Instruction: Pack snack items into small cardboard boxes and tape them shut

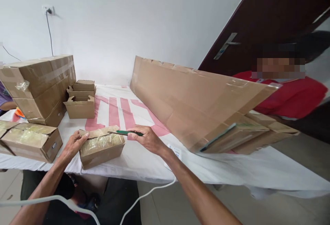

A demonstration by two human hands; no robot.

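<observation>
A small cardboard box [103,154] with clear tape bunched across its top sits near the table's front edge. My left hand [74,143] grips its left end, thumb on top by the back flap [99,132]. My right hand [145,137] is closed around a slim tool with a green handle [126,133]. The tool's thin dark tip lies over the box's top near the right end of the flap. Whether that tip is a blade or a plain shaft is too small to tell.
Taped boxes [32,139] lie at left, before a tall stack of cartons [38,87]. Open boxes [81,108] stand behind. A large cardboard panel [185,98] leans at right, with a person in a red top [288,96] beyond. A white cable [146,194] hangs in front.
</observation>
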